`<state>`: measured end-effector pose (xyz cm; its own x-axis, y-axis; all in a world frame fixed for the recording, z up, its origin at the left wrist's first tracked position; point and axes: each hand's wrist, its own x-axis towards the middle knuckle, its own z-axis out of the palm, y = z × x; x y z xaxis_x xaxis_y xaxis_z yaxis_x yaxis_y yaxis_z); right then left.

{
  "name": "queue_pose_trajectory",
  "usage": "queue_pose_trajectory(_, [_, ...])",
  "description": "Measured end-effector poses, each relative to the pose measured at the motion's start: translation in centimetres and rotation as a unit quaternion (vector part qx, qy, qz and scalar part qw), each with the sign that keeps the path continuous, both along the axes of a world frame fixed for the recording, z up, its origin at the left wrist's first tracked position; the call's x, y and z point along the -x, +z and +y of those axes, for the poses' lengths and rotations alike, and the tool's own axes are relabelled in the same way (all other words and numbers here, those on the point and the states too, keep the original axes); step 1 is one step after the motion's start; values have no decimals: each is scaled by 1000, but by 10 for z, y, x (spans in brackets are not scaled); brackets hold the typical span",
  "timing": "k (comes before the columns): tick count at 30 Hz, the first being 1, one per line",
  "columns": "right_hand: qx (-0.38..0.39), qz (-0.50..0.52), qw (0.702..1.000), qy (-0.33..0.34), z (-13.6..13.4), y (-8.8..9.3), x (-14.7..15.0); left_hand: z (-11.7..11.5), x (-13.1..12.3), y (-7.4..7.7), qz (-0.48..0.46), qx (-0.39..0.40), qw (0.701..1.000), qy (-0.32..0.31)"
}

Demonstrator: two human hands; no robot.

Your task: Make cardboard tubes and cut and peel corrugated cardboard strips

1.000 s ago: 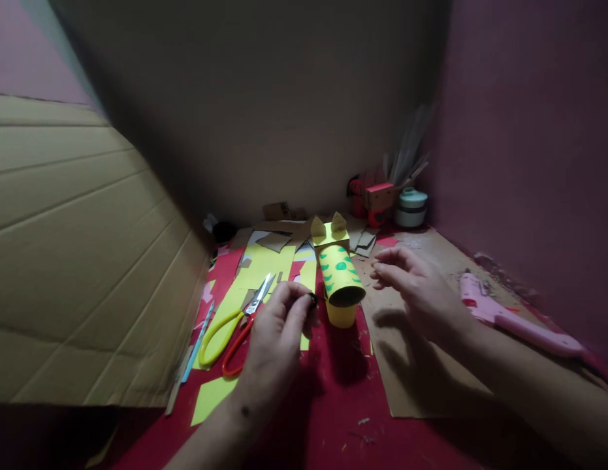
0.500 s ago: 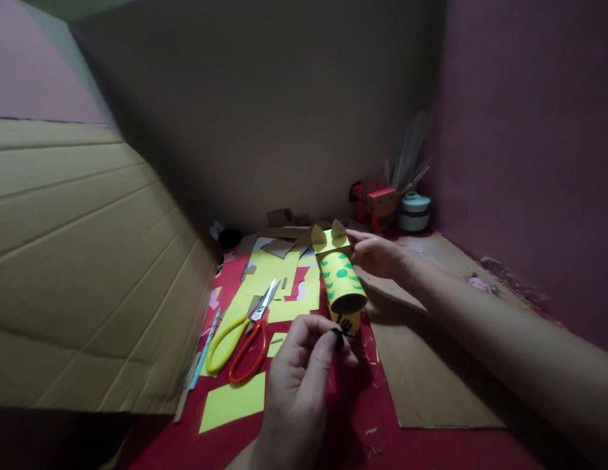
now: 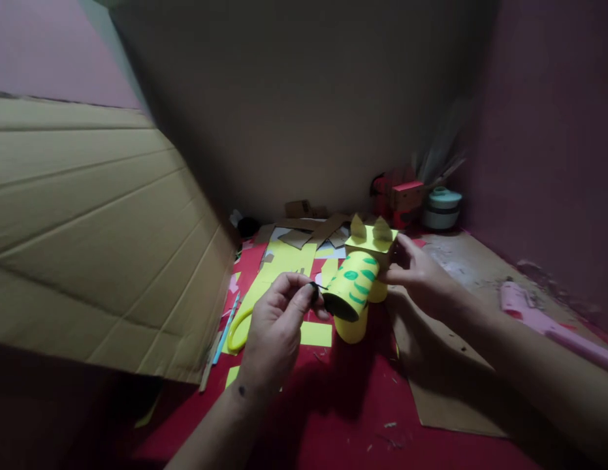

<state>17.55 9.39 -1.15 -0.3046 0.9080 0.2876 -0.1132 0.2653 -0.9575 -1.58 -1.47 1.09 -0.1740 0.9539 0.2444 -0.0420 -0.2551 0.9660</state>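
A yellow paper animal figure stands on the red surface, with a tube body painted in green marks, its open end facing me. At its far end sits a box-shaped head with two pointed ears. My right hand grips the head from the right side, thumb and fingers apart around it. Between thumb and fingertips, my left hand pinches a small black piece with a thin tip, close to the left rim of the tube. Whether the tip touches the rim I cannot tell.
Scissors with a yellow handle lie partly hidden behind my left hand. A large cardboard sheet leans at left. Yellow paper and scraps lie behind. A cardboard piece, a pink tool and a lidded pot are at right.
The figure has been turned so its open end points more to the left. My left hand has moved up to the tube's left rim with the black piece. The camera view has shifted.
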Motion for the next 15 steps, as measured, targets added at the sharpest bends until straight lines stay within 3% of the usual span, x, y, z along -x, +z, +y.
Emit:
queue_pose_trajectory(7, [18,-20,998,-53,-20,-9,6,12,28,-1,-26,-32,999,-26])
queue_pose_trajectory(11, [61,-33,998,-3,-18,-9,3,17,42,-7,-63,-8,996,-62])
queue_pose_trajectory(15, [7,-63,997,31,-11,-3,3,20,52,-8,-76,10,992,-102])
